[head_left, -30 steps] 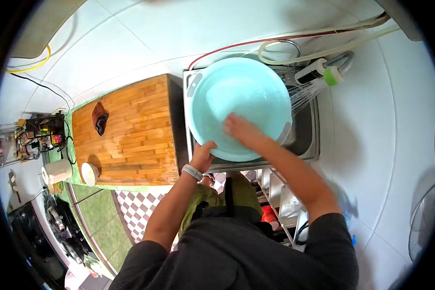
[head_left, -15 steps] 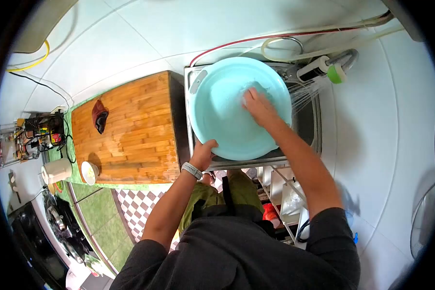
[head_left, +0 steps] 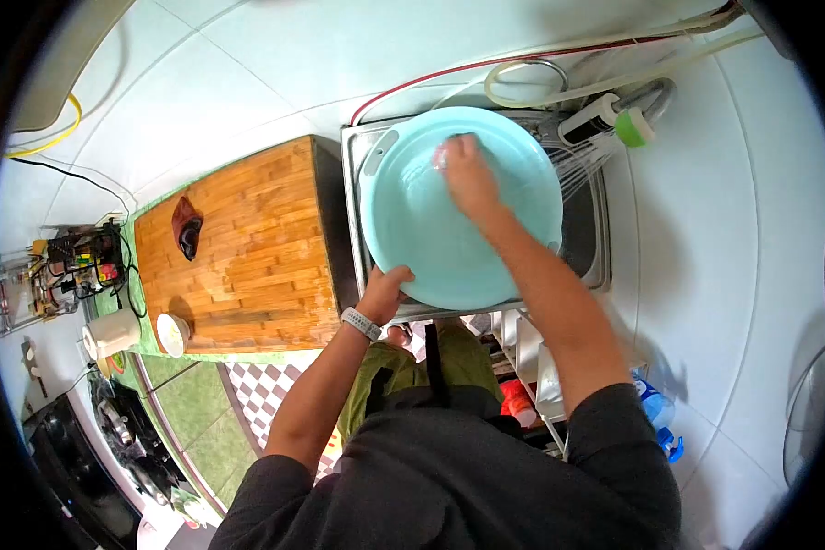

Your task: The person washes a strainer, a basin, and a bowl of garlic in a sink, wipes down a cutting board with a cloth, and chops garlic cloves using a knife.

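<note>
A big light-blue plastic basin [head_left: 412, 247] rests tilted over the metal sink. My left hand [head_left: 382, 295] grips its near-left rim, thumb over the edge and a watch on the wrist. Inside the basin, my right hand [head_left: 473, 179] is pressed to the upper part of the inner surface with its fingers curled together. Something small and darkish shows at the fingertips, but I cannot make out what it is. Just right of the basin, water sprays from a faucet head with a green tip [head_left: 634, 127] down into the sink [head_left: 599, 229].
Left of the sink stands a thick wooden board [head_left: 257, 247], bearing a dark red cloth-like item [head_left: 187, 227] and a white bowl [head_left: 173, 334]. A red hose [head_left: 431, 78] runs along the wall. A rack [head_left: 522, 353] and a blue-capped bottle [head_left: 655, 403] are below to the right.
My right hand has moved up and slightly left across the inside of the basin. The basin has turned a little, while my left hand keeps its hold on the rim.
</note>
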Motion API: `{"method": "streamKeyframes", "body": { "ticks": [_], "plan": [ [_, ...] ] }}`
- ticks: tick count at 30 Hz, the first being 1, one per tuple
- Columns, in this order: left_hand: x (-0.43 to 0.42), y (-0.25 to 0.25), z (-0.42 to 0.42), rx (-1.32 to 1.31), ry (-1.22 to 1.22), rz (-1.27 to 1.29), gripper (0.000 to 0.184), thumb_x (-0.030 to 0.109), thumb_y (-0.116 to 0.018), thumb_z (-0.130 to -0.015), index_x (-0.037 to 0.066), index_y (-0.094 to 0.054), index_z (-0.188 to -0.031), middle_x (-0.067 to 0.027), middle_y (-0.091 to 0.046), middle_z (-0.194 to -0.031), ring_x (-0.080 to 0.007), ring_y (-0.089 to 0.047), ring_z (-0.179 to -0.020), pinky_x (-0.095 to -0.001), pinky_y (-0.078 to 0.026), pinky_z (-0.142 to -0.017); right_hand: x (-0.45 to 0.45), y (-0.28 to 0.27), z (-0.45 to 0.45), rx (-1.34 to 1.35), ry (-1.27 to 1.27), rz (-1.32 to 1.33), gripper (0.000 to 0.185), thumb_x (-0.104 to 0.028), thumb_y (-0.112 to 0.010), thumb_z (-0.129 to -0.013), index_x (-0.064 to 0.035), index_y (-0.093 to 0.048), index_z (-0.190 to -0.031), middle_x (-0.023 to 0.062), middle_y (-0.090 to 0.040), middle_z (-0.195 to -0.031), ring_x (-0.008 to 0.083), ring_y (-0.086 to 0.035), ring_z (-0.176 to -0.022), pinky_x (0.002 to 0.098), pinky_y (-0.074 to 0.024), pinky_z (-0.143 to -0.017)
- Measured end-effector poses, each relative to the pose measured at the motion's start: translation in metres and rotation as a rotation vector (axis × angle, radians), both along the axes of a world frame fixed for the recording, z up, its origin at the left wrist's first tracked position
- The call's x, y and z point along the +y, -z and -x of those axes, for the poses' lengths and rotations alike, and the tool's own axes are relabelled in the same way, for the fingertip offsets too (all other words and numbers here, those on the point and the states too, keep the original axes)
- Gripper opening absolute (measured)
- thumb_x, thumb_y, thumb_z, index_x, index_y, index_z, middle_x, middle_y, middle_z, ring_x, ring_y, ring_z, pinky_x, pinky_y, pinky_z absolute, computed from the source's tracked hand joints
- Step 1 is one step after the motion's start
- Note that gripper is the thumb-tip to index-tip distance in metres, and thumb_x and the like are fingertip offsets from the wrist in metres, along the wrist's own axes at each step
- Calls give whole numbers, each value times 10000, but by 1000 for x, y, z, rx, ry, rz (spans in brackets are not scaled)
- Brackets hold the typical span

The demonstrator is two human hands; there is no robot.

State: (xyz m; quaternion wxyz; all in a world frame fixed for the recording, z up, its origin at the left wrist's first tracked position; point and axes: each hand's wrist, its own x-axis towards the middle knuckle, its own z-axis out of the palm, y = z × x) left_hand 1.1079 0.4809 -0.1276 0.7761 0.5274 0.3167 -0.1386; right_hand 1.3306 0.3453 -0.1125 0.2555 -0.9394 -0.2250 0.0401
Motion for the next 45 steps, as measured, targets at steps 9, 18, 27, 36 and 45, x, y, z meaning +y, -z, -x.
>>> {"method": "streamKeyframes", "body": {
  "ticks": [9,18,27,36,45],
  "plan": [
    [1,-11,-10,74,-265,185,534,-6,-593,-787,44,-471,-1305,-98,-573,-1154,-290,-594,-1033,-432,-531,-872,-50,30,82,236,-666,136,296,-213,-509,-947,-19,-524,-1171,197,-555,-1192,397,-612,-1027,499,-520,-878],
    [-6,8,5,168,-179,187,560,16,-601,-780,33,-458,-1321,-111,-564,-1191,-305,-583,-1084,-437,-530,-913,-37,15,0,-186,-191,240,190,-116,-552,-906,-54,-570,-1085,160,-545,-1127,330,-572,-1035,468,-540,-837],
    [2,-7,-13,104,-288,228,553,-6,-588,-783,59,-444,-1313,-105,-572,-1152,-264,-616,-980,-405,-566,-822,-44,24,72,254,-695,183,276,-239,-525,-963,-50,-520,-1164,174,-536,-1160,388,-580,-1075,491,-497,-922],
    [-7,0,-8,110,-195,225,514,-14,-596,-790,24,-452,-1282,-114,-566,-1163,-286,-596,-1044,-443,-554,-830,-17,32,7,16,13,-27,220,-132,-539,-936,-32,-554,-1131,219,-540,-1141,406,-593,-1017,503,-503,-906],
    [-2,9,-15,94,-284,308,593,-30,-565,-768,36,-413,-1338,-134,-547,-1214,-313,-593,-1100,-454,-557,-909,-57,16,71,311,-649,282,256,-111,-517,-926,-46,-546,-1172,166,-531,-1209,386,-606,-1063,505,-538,-890]
  ]
}}
